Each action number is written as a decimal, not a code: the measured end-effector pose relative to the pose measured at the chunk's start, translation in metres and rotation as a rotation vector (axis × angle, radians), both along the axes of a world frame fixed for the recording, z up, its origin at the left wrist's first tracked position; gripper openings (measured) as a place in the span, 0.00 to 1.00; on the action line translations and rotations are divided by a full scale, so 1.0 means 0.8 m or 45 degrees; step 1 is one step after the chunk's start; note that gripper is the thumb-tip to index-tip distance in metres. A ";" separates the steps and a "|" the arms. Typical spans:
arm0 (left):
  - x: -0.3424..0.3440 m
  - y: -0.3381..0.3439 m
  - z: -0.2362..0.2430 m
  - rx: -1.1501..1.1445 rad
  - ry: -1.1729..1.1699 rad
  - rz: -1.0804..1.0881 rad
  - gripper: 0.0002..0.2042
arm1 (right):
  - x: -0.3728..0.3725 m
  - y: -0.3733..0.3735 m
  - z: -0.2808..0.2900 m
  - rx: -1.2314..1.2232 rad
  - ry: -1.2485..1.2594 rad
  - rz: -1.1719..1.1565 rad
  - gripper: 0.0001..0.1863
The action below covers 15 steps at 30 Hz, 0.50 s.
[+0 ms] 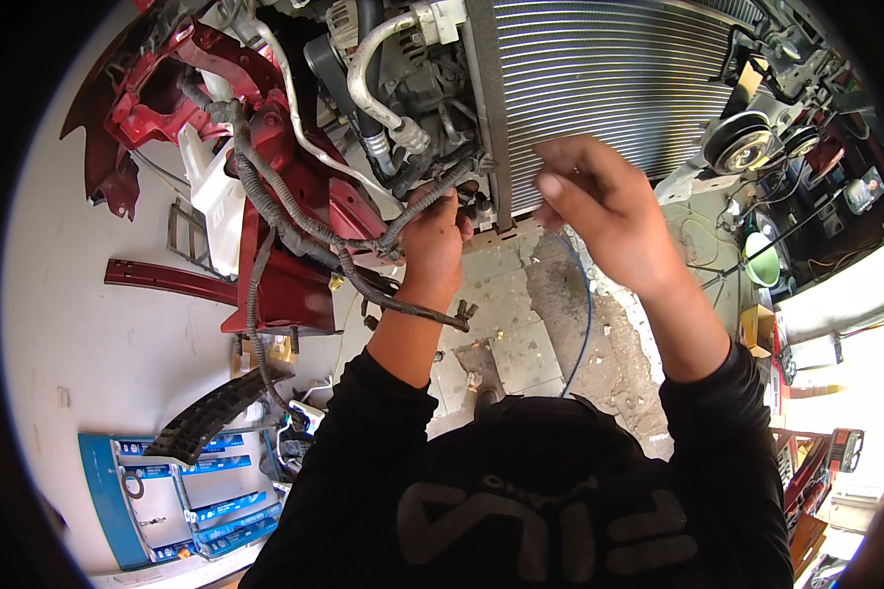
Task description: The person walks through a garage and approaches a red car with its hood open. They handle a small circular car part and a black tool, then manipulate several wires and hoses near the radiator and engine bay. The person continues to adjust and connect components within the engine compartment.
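Note:
My left hand [434,250] reaches up beside the lower left corner of the radiator [609,88], behind a grey corrugated wiring harness [295,221]. Its fingers are bent around something among the hoses and fittings there, mostly hidden by the harness and the hand itself. My right hand [609,216] is raised in front of the radiator's lower edge. Its fingers are loosely curled, with a gap between thumb and forefinger, and no object shows in it. Above the left hand are a silver metal pipe [363,74] and other engine parts.
Dark red body panels [285,285] and a white plastic tank [216,201] stand left of the harness. A blue hose or cable [587,294] crosses the worn tiled floor [516,344]. At right are a pulley [740,144], a green basin [760,259] and a thin stand.

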State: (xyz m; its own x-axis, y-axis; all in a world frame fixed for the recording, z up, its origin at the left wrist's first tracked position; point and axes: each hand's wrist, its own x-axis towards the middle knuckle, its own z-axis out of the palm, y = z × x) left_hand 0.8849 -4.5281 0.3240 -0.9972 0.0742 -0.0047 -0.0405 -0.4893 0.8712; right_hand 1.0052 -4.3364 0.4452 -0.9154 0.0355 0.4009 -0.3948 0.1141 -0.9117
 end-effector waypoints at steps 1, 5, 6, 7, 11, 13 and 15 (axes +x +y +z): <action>0.001 0.000 0.001 0.000 -0.047 -0.007 0.05 | 0.011 0.006 -0.017 0.005 -0.045 -0.008 0.14; 0.002 -0.002 0.002 -0.019 -0.038 -0.028 0.05 | 0.063 0.031 -0.122 -0.050 -0.423 -0.072 0.13; 0.001 -0.003 0.002 -0.037 -0.022 -0.008 0.04 | 0.077 0.040 -0.154 -0.062 -0.520 -0.099 0.13; 0.001 -0.003 0.001 -0.054 -0.008 0.014 0.03 | 0.093 0.050 -0.186 -0.048 -0.627 -0.156 0.13; -0.003 -0.003 -0.007 -0.047 0.059 -0.046 0.07 | 0.176 0.092 -0.316 0.138 -1.049 -0.364 0.15; -0.004 -0.005 -0.011 0.063 0.093 -0.015 0.09 | 0.228 0.111 -0.374 0.470 -1.148 -0.428 0.17; -0.004 -0.008 -0.013 0.024 0.105 0.023 0.10 | 0.283 0.123 -0.426 0.656 -1.265 -0.445 0.19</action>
